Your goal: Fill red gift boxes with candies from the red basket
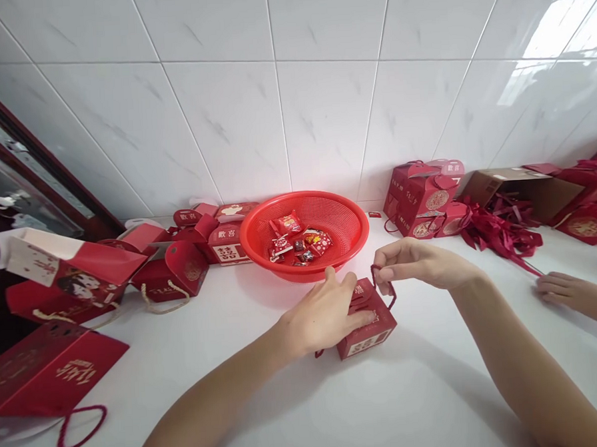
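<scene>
A small red gift box [369,336] stands on the white table in front of the basket. My left hand [328,312] lies over its left side and top, thumb and fingers gripping it. To the box's right, my right hand [415,264] pinches a dark red cord [392,297] between thumb and fingers. A short bit of cord shows at the box's lower left. Just behind the box is a red plastic basket [246,243] holding several wrapped sweets [318,241].
Red boxes [175,270] crowd the left side, some with open flaps. Stacked boxes [420,200] stand right of the basket. Red ribbons [499,236] spill from a cardboard box [552,193]. Another person's hand [565,293] rests on the table [298,417] at right.
</scene>
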Demonstrator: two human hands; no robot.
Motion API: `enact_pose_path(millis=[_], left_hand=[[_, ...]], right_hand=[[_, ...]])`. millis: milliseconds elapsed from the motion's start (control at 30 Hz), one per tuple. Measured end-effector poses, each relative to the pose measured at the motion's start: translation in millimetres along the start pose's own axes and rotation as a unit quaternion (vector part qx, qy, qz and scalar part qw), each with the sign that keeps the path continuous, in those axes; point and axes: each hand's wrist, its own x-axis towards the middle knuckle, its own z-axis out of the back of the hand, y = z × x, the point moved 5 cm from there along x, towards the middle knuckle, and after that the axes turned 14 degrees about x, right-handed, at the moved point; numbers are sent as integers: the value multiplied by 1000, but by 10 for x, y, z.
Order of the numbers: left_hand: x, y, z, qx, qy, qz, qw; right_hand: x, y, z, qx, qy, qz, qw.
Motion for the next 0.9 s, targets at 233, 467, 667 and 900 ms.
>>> enact_pose_path(millis=[233, 467, 667, 900], left_hand=[[21, -34, 43, -74, -10, -32, 997], [1, 21, 245, -61, -8, -77, 995], [-46, 121, 232, 91, -27, -31, 995], [109, 47, 76, 85, -29, -35, 995]], right_hand=[[60, -149, -147, -1, 45, -40, 998], [66, -195, -147, -62, 44, -54, 996], [73, -197, -136, -83, 19, -80, 993], [41, -158, -114, -83, -14, -70, 994]])
